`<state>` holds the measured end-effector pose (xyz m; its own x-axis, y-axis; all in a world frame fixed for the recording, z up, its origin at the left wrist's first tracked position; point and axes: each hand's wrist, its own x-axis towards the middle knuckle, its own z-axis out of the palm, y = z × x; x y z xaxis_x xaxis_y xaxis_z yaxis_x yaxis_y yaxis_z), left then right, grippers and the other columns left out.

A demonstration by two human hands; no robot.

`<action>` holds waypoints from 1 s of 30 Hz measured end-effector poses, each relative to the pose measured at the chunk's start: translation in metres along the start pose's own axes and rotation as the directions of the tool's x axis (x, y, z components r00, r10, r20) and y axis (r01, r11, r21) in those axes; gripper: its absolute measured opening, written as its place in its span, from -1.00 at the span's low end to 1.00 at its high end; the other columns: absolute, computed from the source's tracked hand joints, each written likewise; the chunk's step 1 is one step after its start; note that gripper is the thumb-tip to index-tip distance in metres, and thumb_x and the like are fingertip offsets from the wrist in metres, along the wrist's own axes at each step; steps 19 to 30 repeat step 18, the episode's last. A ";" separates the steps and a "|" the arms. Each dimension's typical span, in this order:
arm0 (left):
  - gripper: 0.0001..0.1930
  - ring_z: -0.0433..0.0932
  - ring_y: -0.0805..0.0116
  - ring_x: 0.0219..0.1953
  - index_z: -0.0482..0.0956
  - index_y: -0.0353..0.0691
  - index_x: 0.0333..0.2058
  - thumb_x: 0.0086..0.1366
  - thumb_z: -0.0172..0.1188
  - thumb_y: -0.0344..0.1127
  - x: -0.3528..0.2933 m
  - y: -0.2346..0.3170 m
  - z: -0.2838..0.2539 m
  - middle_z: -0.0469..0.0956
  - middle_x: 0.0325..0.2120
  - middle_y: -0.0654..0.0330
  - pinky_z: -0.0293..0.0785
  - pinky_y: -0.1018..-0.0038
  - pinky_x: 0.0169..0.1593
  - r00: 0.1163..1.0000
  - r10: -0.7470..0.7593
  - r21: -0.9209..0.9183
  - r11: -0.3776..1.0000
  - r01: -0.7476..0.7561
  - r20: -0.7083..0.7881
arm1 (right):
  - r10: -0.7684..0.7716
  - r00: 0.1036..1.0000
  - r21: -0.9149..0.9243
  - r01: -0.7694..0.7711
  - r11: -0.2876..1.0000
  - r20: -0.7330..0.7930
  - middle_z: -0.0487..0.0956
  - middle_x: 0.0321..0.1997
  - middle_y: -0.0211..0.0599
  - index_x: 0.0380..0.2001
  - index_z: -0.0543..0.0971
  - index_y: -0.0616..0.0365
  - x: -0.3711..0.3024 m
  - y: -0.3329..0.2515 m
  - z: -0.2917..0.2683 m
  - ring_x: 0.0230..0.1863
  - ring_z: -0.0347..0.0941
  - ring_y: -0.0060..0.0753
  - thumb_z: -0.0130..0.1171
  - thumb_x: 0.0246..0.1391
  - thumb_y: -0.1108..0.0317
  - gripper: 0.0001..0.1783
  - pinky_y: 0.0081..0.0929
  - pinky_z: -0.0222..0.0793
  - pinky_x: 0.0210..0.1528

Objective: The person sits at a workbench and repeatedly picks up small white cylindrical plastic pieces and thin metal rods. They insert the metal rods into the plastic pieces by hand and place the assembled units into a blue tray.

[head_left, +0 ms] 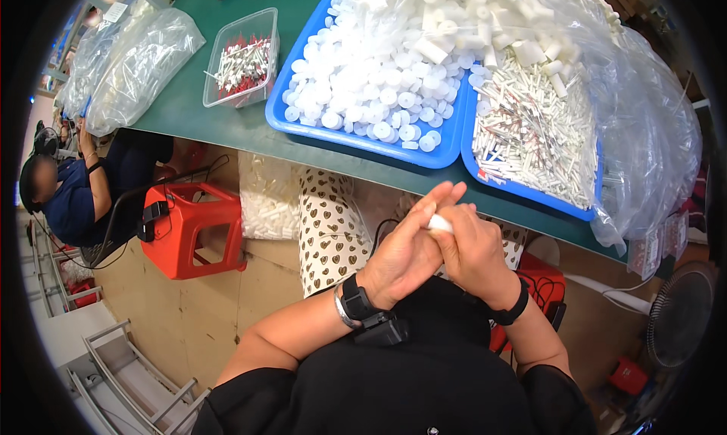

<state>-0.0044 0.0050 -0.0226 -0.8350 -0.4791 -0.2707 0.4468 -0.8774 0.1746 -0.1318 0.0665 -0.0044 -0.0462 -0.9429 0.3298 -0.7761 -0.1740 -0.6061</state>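
Note:
In front of my body, both hands meet above my lap, just below the table's near edge. A small white cylindrical piece shows between them, its lower part hidden by fingers. My right hand is closed on this piece, fingers curled and thumb pressed against it. Against its other side lies my left hand, palm turned up and fingers stretched out, with the thumb near the piece. Closest on the table are a blue tray heaped with translucent white discs and another blue tray full of thin white sticks.
White foam-like cylinders spill from a clear bag over the trays. A clear plastic box holds small red and white parts. Another person sits at the left beside a red stool. A fan stands at right.

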 end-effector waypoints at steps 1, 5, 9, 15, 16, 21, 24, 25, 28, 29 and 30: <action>-0.59 0.17 0.10 0.37 0.27 -0.06 0.27 0.52 -0.16 -0.15 0.002 0.002 0.001 0.12 0.38 0.21 0.16 0.08 0.38 1.000 -0.002 -0.003 1.000 0.002 -0.015 | 0.017 1.000 0.003 -0.017 1.000 -0.005 0.53 -0.35 -0.13 -0.12 0.45 0.28 0.000 0.001 0.001 -0.44 0.52 -0.02 0.22 0.07 0.46 -0.70 -0.25 0.45 -0.44; -0.53 0.18 0.14 0.35 0.17 -0.06 0.34 0.53 -0.16 -0.11 0.004 0.010 -0.001 0.16 0.35 0.19 0.17 0.12 0.37 1.000 -0.019 0.076 0.997 0.018 0.017 | 0.059 0.997 0.114 -0.053 0.992 -0.052 0.53 -0.32 -0.10 -0.07 0.42 0.27 0.005 -0.005 0.000 -0.41 0.52 0.05 0.19 0.12 0.45 -0.68 -0.19 0.47 -0.41; -0.51 0.18 0.16 0.36 0.17 -0.06 0.33 0.53 -0.17 -0.04 -0.002 0.005 -0.004 0.21 0.32 0.21 0.16 0.15 0.38 0.999 0.001 0.166 0.986 -0.006 0.032 | 0.035 0.999 0.080 -0.036 0.996 0.006 0.55 -0.30 -0.06 -0.07 0.42 0.26 -0.004 -0.003 0.002 -0.39 0.54 0.08 0.16 0.15 0.46 -0.71 -0.16 0.49 -0.40; -0.52 0.20 0.16 0.35 0.27 -0.05 0.22 0.48 -0.15 0.08 -0.016 -0.017 -0.026 0.25 0.30 0.23 0.17 0.17 0.38 0.998 -0.056 0.060 0.997 0.058 -0.038 | 0.197 0.978 0.163 -0.206 0.965 0.069 0.59 -0.29 0.01 -0.08 0.43 0.25 -0.031 -0.004 0.022 -0.33 0.57 0.12 0.10 0.21 0.43 -0.77 -0.15 0.50 -0.36; -0.51 0.20 0.15 0.35 0.27 -0.05 0.22 0.48 -0.15 0.09 -0.015 -0.016 -0.029 0.25 0.30 0.22 0.16 0.17 0.39 0.993 -0.080 0.048 0.995 0.084 -0.085 | 0.249 0.965 0.195 -0.262 0.945 0.088 0.59 -0.28 0.02 -0.08 0.43 0.24 -0.034 -0.002 0.026 -0.32 0.57 0.13 0.11 0.21 0.42 -0.76 -0.16 0.51 -0.34; -0.52 0.18 0.15 0.36 0.27 0.00 0.22 0.48 -0.17 0.11 -0.013 -0.016 -0.035 0.25 0.29 0.19 0.12 0.18 0.41 0.985 -0.111 0.039 0.992 0.118 -0.132 | 0.349 0.922 0.258 -0.383 0.887 0.167 0.60 -0.27 0.03 -0.08 0.44 0.22 -0.037 0.002 0.030 -0.29 0.57 0.17 0.12 0.23 0.37 -0.76 -0.14 0.52 -0.26; -0.52 0.18 0.15 0.36 0.27 0.00 0.22 0.48 -0.17 0.11 -0.013 -0.016 -0.035 0.25 0.29 0.19 0.12 0.18 0.41 0.985 -0.111 0.039 0.992 0.118 -0.132 | 0.349 0.922 0.258 -0.383 0.887 0.167 0.60 -0.27 0.03 -0.08 0.44 0.22 -0.037 0.002 0.030 -0.29 0.57 0.17 0.12 0.23 0.37 -0.76 -0.14 0.52 -0.26; -0.52 0.18 0.15 0.36 0.27 0.00 0.22 0.48 -0.17 0.11 -0.013 -0.016 -0.035 0.25 0.29 0.19 0.12 0.18 0.41 0.985 -0.111 0.039 0.992 0.118 -0.132 | 0.349 0.922 0.258 -0.383 0.887 0.167 0.60 -0.27 0.03 -0.08 0.44 0.22 -0.037 0.002 0.030 -0.29 0.57 0.17 0.12 0.23 0.37 -0.76 -0.14 0.52 -0.26; -0.52 0.18 0.15 0.36 0.27 0.00 0.22 0.48 -0.17 0.11 -0.013 -0.016 -0.035 0.25 0.29 0.19 0.12 0.18 0.41 0.985 -0.111 0.039 0.992 0.118 -0.132 | 0.349 0.922 0.258 -0.383 0.887 0.167 0.60 -0.27 0.03 -0.08 0.44 0.22 -0.037 0.002 0.030 -0.29 0.57 0.17 0.12 0.23 0.37 -0.76 -0.14 0.52 -0.26; -0.52 0.18 0.15 0.36 0.27 0.00 0.22 0.48 -0.17 0.11 -0.013 -0.016 -0.035 0.25 0.29 0.19 0.12 0.18 0.41 0.985 -0.111 0.039 0.992 0.118 -0.132 | 0.349 0.922 0.258 -0.383 0.887 0.167 0.60 -0.27 0.03 -0.08 0.44 0.22 -0.037 0.002 0.030 -0.29 0.57 0.17 0.12 0.23 0.37 -0.76 -0.14 0.52 -0.26; -0.52 0.18 0.15 0.36 0.27 0.00 0.22 0.48 -0.17 0.11 -0.013 -0.016 -0.035 0.25 0.29 0.19 0.12 0.18 0.41 0.985 -0.111 0.039 0.992 0.118 -0.132 | 0.349 0.922 0.258 -0.383 0.887 0.167 0.60 -0.27 0.03 -0.08 0.44 0.22 -0.037 0.002 0.030 -0.29 0.57 0.17 0.12 0.23 0.37 -0.76 -0.14 0.52 -0.26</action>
